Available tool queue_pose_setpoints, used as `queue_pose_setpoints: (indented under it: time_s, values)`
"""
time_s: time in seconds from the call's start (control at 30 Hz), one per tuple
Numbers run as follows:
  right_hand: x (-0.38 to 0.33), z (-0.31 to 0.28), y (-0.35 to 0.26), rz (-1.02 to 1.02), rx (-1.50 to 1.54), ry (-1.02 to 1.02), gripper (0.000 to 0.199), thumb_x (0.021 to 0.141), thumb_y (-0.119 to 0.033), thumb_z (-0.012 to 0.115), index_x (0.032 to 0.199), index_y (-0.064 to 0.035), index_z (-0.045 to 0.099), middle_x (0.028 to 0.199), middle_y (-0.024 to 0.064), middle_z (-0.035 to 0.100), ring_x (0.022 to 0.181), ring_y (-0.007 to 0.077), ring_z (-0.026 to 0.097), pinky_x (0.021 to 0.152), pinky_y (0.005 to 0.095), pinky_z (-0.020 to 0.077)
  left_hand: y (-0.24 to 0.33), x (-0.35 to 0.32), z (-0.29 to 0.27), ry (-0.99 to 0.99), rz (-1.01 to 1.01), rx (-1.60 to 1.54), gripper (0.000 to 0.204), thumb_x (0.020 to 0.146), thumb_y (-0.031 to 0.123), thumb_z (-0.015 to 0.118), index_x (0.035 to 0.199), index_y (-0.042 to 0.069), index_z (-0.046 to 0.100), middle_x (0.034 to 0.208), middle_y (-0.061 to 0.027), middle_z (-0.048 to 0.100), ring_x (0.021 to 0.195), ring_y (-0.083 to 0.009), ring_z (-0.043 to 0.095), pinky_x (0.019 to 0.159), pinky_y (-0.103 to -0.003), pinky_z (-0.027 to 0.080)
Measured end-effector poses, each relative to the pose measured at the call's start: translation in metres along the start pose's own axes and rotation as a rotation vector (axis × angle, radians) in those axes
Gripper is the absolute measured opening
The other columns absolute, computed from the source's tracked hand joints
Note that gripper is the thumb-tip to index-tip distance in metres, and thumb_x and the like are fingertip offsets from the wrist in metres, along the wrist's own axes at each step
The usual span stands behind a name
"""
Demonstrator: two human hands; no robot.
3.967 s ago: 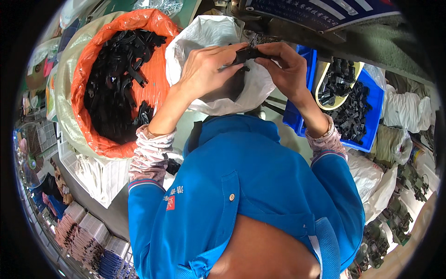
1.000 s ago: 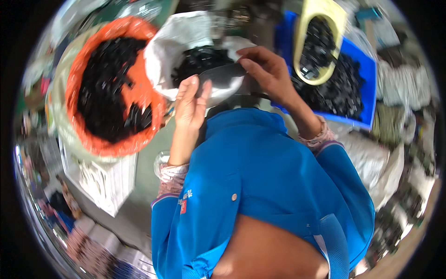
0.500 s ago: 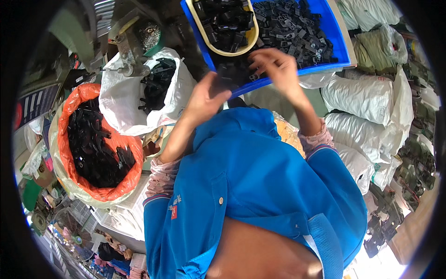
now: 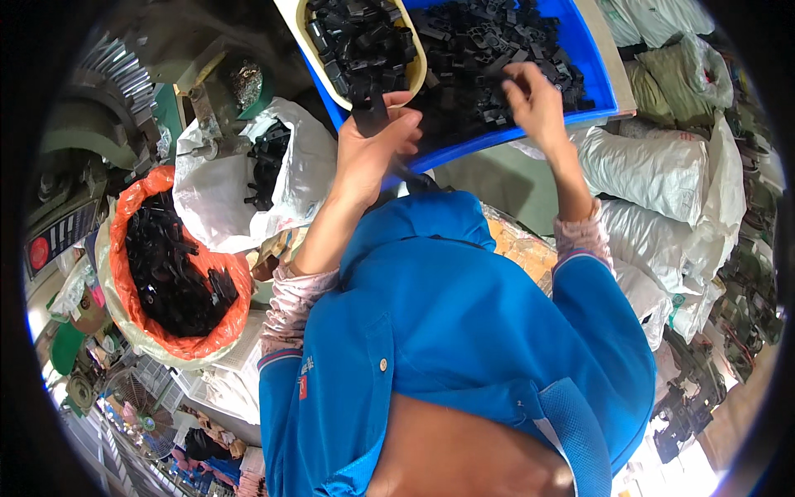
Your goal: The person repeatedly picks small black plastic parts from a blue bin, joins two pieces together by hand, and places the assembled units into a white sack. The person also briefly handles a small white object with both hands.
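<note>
My left hand [image 4: 374,153] is closed on a black plastic part [image 4: 370,118], a flat dark piece standing up from the fingers. It is at the near end of a yellow bin [image 4: 421,62] filled with black plastic parts [image 4: 356,41]. My right hand [image 4: 540,112] reaches over a blue tray [image 4: 609,91], its thumb and forefinger curved and apart. Its fingertips are next to a heap of small black plastic pieces [image 4: 489,41]; I see nothing clearly held between them. The yellow bin rests at the left side of the tray.
To the left stand a white sack [image 4: 203,199] and an orange-lined sack [image 4: 240,286], both holding black parts. A green bowl [image 4: 263,95] of small metal pieces is beside a metal machine [image 4: 203,108]. Full white sacks [image 4: 650,170] are stacked at right.
My left hand has lifted the black part toward the yellow bin. My right hand has moved away from it, to the right and farther over the heap in the tray.
</note>
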State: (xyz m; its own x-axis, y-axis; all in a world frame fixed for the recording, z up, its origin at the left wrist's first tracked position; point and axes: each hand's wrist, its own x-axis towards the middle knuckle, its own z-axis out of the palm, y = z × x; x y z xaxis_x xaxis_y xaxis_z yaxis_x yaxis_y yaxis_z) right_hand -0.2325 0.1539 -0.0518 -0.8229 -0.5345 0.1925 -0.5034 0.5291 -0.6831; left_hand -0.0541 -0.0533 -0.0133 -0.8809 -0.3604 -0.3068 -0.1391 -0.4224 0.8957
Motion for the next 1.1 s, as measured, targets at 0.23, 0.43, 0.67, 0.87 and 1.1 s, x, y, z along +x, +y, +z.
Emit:
queue_pose_setpoints:
  time_s: [0.23,0.43,0.67,0.87,1.1]
  values:
    - [-0.038,-0.011,-0.069,-0.267,0.398,-0.234,0.031,0.079,0.000,0.069,0.110,-0.0015,0.063,0.101,0.0136,0.066,0.086,0.0266,0.067,0.075,0.0353,0.0537,0.003,0.023,0.005,-0.276,-0.395,0.023,0.041,0.091,0.021,0.067,0.124,-0.002,0.056,0.102,-0.0147,0.068,0.080,-0.0211,0.068,0.064,-0.030,0.055]
    - [-0.008,-0.037,0.013,0.017,0.145,-0.066,0.020,0.082,-0.006,0.068,0.102,-0.0050,0.071,0.096,0.0107,0.069,0.083,0.0209,0.067,0.071,0.0325,0.0529,-0.008,0.020,0.020,-0.314,-0.358,-0.303,0.039,0.094,0.017,0.061,0.128,-0.001,0.054,0.096,-0.0110,0.064,0.083,-0.0178,0.064,0.068,-0.030,0.056]
    - [0.036,-0.037,0.108,0.007,-0.539,-0.160,0.010,0.079,-0.012,0.067,0.087,-0.0075,0.070,0.091,0.0125,0.063,0.088,0.0347,0.063,0.072,0.0440,0.0531,-0.009,0.014,0.029,-0.216,-0.331,-0.530,0.036,0.090,0.008,0.062,0.123,-0.005,0.055,0.109,-0.0136,0.064,0.093,-0.0231,0.065,0.091,-0.045,0.054]
    - [0.054,-0.040,0.113,-0.170,-0.710,-0.372,0.011,0.079,-0.010,0.061,0.088,-0.0069,0.068,0.094,0.0139,0.062,0.090,0.0345,0.063,0.073,0.0444,0.0531,-0.011,0.006,0.029,-0.227,-0.225,-0.429,0.027,0.090,0.006,0.062,0.116,-0.001,0.057,0.104,-0.0153,0.065,0.100,-0.0278,0.065,0.092,-0.050,0.055]
    - [0.058,-0.070,0.141,0.135,-0.124,-0.296,0.012,0.085,-0.012,0.067,0.094,-0.0036,0.069,0.081,0.0086,0.066,0.076,0.0218,0.064,0.067,0.0329,0.0497,-0.017,0.005,0.019,-0.201,-0.150,-0.416,0.032,0.089,0.005,0.063,0.121,0.000,0.057,0.109,-0.0165,0.064,0.103,-0.0284,0.065,0.087,-0.048,0.057]
